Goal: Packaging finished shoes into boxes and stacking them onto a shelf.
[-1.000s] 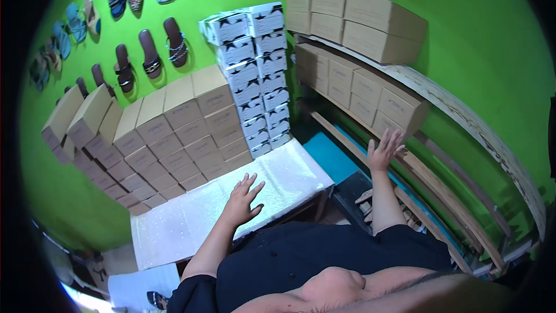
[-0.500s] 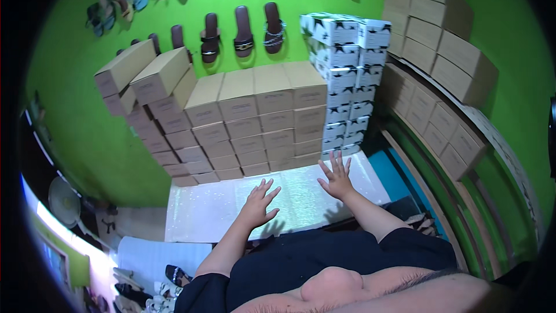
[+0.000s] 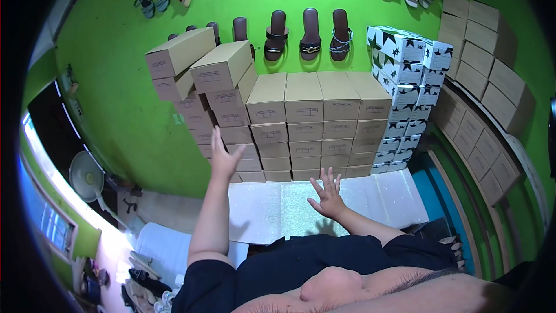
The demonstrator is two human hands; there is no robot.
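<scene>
Brown cardboard shoeboxes [image 3: 304, 112] stand in stacked rows along the back of a white-topped table [image 3: 260, 214]. My left hand [image 3: 225, 155] is raised in front of the left stacks, fingers spread and holding nothing. Above it, a brown box [image 3: 223, 68] tops one of the taller left columns, turned at an angle. My right hand [image 3: 329, 197] hovers over the table in front of the middle stacks, empty, with its fingers apart. To the right of the brown rows rises a stack of white boxes with black stars [image 3: 402, 90].
Sandals [image 3: 311, 35] hang in rows on the green wall [image 3: 139, 87]. More brown boxes [image 3: 480, 145] fill shelves at the right. A white fan [image 3: 87, 175] stands at the left. Shoes [image 3: 145, 284] lie near a white padded surface [image 3: 159, 246] at lower left.
The view has turned left, so the boxes appear further right. My left hand has moved up and left toward the left stacks. My right hand stays over the table, fingers still spread.
</scene>
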